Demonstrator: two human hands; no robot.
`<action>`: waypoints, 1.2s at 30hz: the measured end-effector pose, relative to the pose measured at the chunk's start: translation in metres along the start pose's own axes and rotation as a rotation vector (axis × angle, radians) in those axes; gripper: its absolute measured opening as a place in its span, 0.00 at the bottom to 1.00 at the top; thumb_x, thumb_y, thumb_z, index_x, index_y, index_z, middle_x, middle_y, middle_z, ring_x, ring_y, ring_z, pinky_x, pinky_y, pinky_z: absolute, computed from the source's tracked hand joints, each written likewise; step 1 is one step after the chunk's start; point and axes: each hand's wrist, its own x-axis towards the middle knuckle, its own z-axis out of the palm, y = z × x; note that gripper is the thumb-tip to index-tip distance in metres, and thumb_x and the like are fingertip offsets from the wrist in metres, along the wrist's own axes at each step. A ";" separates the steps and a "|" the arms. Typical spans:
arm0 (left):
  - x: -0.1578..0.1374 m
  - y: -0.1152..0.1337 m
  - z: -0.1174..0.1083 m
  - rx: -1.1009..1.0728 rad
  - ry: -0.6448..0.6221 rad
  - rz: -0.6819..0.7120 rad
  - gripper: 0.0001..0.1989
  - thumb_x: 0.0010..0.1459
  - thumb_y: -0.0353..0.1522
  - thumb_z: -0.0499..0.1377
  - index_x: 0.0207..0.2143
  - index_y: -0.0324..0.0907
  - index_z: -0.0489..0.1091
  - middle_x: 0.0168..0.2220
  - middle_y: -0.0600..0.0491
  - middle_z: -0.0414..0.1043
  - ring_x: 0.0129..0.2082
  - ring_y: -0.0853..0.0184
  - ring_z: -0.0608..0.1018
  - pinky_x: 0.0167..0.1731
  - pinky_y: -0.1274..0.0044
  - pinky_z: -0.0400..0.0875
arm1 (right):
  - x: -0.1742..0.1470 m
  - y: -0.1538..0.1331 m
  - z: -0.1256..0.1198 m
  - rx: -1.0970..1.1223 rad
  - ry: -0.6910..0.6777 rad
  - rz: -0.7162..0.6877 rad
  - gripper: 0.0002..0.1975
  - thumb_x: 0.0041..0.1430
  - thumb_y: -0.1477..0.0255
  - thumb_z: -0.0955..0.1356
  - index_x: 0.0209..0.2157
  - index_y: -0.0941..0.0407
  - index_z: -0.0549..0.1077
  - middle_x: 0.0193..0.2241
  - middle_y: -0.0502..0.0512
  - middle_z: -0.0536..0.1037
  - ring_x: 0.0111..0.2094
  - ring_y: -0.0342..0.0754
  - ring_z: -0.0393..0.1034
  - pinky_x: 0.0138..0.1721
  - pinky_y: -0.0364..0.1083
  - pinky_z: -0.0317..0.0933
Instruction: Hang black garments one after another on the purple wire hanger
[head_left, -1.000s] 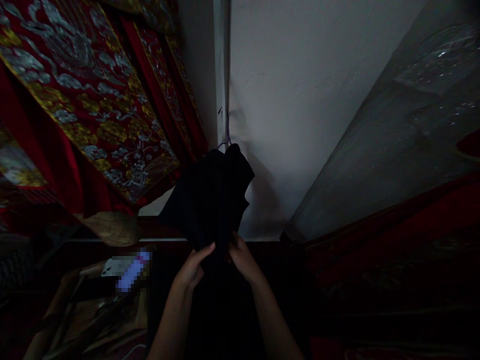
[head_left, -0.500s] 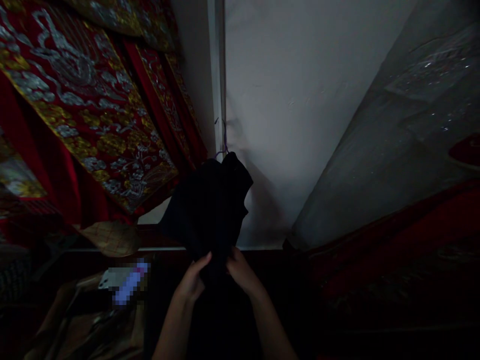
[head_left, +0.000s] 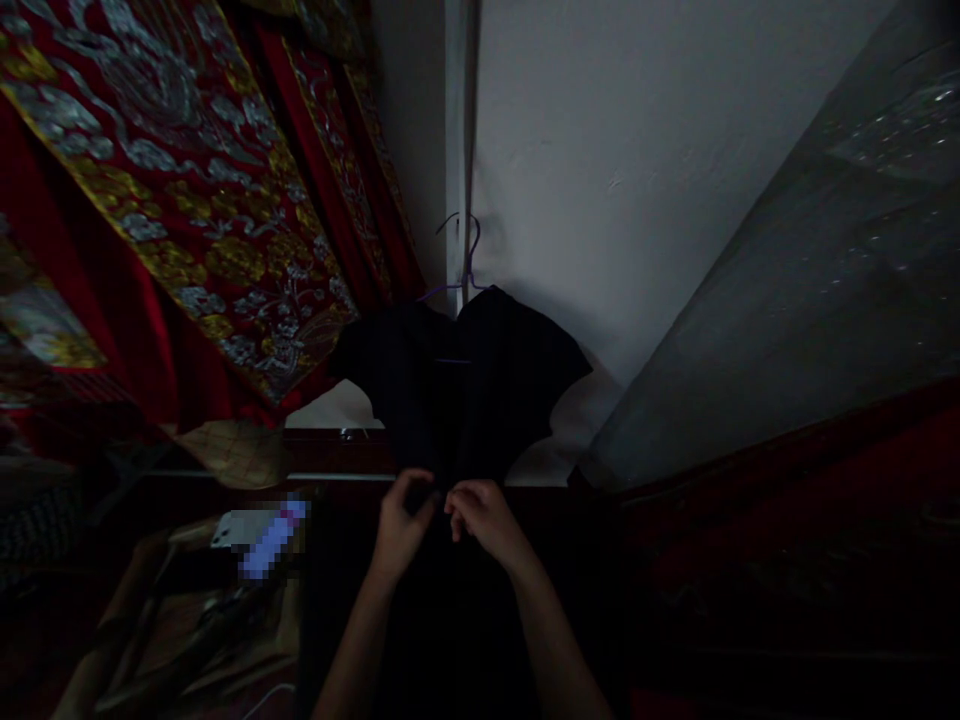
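Observation:
A dark short-sleeved shirt (head_left: pixel 502 380) hangs on a thin purple wire hanger (head_left: pixel 474 250), its front facing me and both sleeves spread. My left hand (head_left: pixel 405 520) is at the left side of the shirt's front, fingers curled and thumb bent toward them at the cloth. Close beside it, my right hand (head_left: pixel 484 515) pinches at the front edge with bent fingers. The dark cloth hides exactly what lies between the fingertips. Below the hands, the shirt merges into shadow.
Red cloth embroidered in gold and silver (head_left: pixel 225 210) hangs at the left. Behind the hanger runs a pale vertical post (head_left: pixel 459 120) by a white wall (head_left: pixel 600 180). A translucent sheet (head_left: pixel 787 300) slopes at the right. A wooden-framed chair or stool (head_left: pixel 150 560) with a phone (head_left: pixel 240 527) stands lower left.
The shirt has turned from sideways to facing me, with its sleeves spread and more hanger visible. Both hands have moved slightly up and closer together at its front.

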 end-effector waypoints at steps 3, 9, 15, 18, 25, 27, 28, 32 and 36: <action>-0.012 0.007 0.032 0.028 -0.082 0.019 0.07 0.48 0.26 0.59 0.32 0.42 0.70 0.27 0.58 0.71 0.29 0.67 0.74 0.32 0.78 0.66 | -0.003 -0.005 0.008 0.011 -0.008 -0.016 0.12 0.50 0.66 0.62 0.18 0.56 0.69 0.11 0.46 0.67 0.12 0.40 0.62 0.18 0.40 0.51; -0.007 0.008 0.056 0.058 -0.031 0.165 0.06 0.55 0.28 0.58 0.25 0.42 0.65 0.26 0.56 0.68 0.28 0.68 0.72 0.31 0.78 0.63 | 0.008 -0.060 -0.014 0.210 0.262 -0.086 0.11 0.45 0.64 0.65 0.17 0.56 0.69 0.08 0.47 0.66 0.11 0.39 0.59 0.15 0.39 0.44; 0.018 -0.027 0.059 0.179 -0.210 0.162 0.06 0.55 0.28 0.60 0.26 0.41 0.67 0.26 0.54 0.70 0.28 0.66 0.73 0.31 0.77 0.64 | 0.045 -0.165 -0.037 0.346 0.495 -0.412 0.09 0.45 0.66 0.67 0.19 0.57 0.68 0.10 0.47 0.67 0.12 0.38 0.60 0.14 0.37 0.45; 0.047 -0.016 0.049 0.179 -0.274 0.167 0.02 0.53 0.27 0.63 0.29 0.41 0.72 0.28 0.53 0.73 0.28 0.66 0.75 0.31 0.76 0.67 | 0.054 -0.178 -0.037 0.267 0.481 -0.511 0.10 0.50 0.65 0.65 0.21 0.56 0.68 0.12 0.46 0.67 0.13 0.38 0.62 0.15 0.37 0.47; 0.116 0.127 0.026 0.022 -0.057 0.604 0.18 0.65 0.29 0.56 0.56 0.45 0.70 0.42 0.50 0.76 0.40 0.66 0.78 0.44 0.73 0.70 | 0.045 -0.158 -0.038 0.024 0.374 -0.555 0.12 0.57 0.65 0.64 0.24 0.56 0.68 0.13 0.46 0.68 0.14 0.38 0.61 0.17 0.38 0.48; 0.132 0.155 0.025 0.117 -0.088 0.709 0.11 0.65 0.30 0.56 0.48 0.42 0.74 0.39 0.51 0.76 0.38 0.67 0.77 0.42 0.75 0.70 | 0.041 -0.162 -0.039 -0.045 0.362 -0.607 0.11 0.58 0.66 0.63 0.24 0.56 0.69 0.14 0.45 0.68 0.15 0.39 0.63 0.19 0.39 0.50; 0.139 0.164 0.026 0.167 -0.105 0.749 0.08 0.65 0.30 0.57 0.43 0.41 0.75 0.37 0.51 0.76 0.38 0.67 0.77 0.42 0.75 0.70 | 0.040 -0.164 -0.039 -0.080 0.369 -0.626 0.11 0.59 0.67 0.63 0.25 0.56 0.70 0.14 0.45 0.68 0.15 0.39 0.63 0.20 0.39 0.51; 0.153 0.171 0.029 0.325 -0.090 0.811 0.06 0.65 0.30 0.56 0.35 0.40 0.71 0.34 0.51 0.73 0.36 0.67 0.75 0.39 0.76 0.68 | 0.054 -0.158 -0.042 -0.267 0.453 -0.627 0.14 0.62 0.67 0.62 0.25 0.56 0.70 0.14 0.46 0.67 0.17 0.41 0.63 0.23 0.41 0.53; 0.169 0.162 0.003 0.226 0.191 0.744 0.05 0.65 0.32 0.57 0.35 0.39 0.69 0.33 0.53 0.71 0.36 0.68 0.73 0.40 0.77 0.66 | 0.077 -0.115 -0.046 -0.429 0.480 -0.417 0.11 0.59 0.72 0.63 0.23 0.56 0.71 0.15 0.48 0.68 0.20 0.43 0.64 0.26 0.42 0.52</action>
